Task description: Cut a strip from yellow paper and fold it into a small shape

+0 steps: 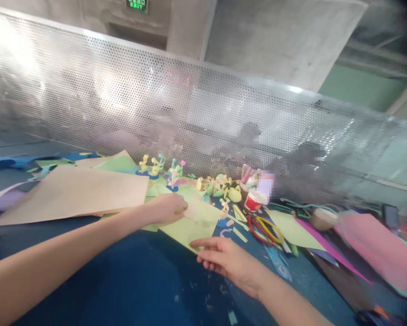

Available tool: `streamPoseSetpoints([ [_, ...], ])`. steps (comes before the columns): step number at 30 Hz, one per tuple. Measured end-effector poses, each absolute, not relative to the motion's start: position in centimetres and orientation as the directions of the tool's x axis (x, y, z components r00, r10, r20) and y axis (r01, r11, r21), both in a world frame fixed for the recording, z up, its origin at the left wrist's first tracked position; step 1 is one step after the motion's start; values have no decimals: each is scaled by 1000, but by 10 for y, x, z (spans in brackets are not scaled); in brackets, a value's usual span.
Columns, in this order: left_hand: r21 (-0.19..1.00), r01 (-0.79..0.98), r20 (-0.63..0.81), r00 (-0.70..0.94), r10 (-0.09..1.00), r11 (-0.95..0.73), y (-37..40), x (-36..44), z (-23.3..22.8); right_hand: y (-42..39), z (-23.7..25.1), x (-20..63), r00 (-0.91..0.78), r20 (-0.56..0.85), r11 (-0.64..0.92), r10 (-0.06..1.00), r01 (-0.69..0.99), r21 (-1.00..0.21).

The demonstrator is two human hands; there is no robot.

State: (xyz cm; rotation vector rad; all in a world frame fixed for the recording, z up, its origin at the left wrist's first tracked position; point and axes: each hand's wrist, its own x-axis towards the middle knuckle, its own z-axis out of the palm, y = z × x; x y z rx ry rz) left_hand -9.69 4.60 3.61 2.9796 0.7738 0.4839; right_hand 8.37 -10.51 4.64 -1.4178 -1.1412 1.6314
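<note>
My left hand [169, 208] is closed, its fingers curled down over pale yellow-green paper [203, 226]; what lies between the fingertips is hidden. My right hand [229, 262] is open, with its index finger stretched towards the paper's near edge and nothing visible in its fingers. Whether that fingertip touches the sheet, I cannot tell. Left of my left hand lies a large beige sheet [88, 190]. Just behind it stand small paper figures [174, 176] on blue bases. Another small figure [225, 207] stands right of the paper.
Red-and-yellow-handled scissors [264, 230] and paper strips [239, 219] lie to the right. Beyond are a red-and-white cup [254, 201], cut paper pieces [220, 184], a tape roll [324, 218], pink sheets [376, 249] and a phone [390, 215]. A perforated metal screen [122, 95] borders the blue table [128, 276].
</note>
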Motion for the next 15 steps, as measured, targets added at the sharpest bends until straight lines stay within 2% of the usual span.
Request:
streamPoseSetpoints([
  [5, 90, 382, 289, 874, 391, -920, 39, -100, 37, -139, 46, 96, -304, -433, -425, 849, 94, -900],
  [9, 103, 358, 314, 874, 372, -928, 27, -98, 34, -158, 44, 106, -373, -454, -435, 809, 141, -890],
  [12, 162, 324, 305, 882, 360, -932, 7, -96, 36, -174, 50, 116, -376, -501, -438, 779, 245, -865],
  [15, 278, 282, 257, 899, 354, -918, -23, -96, 43, -189, 61, 131, -360, -555, -417, 750, 396, -819],
])
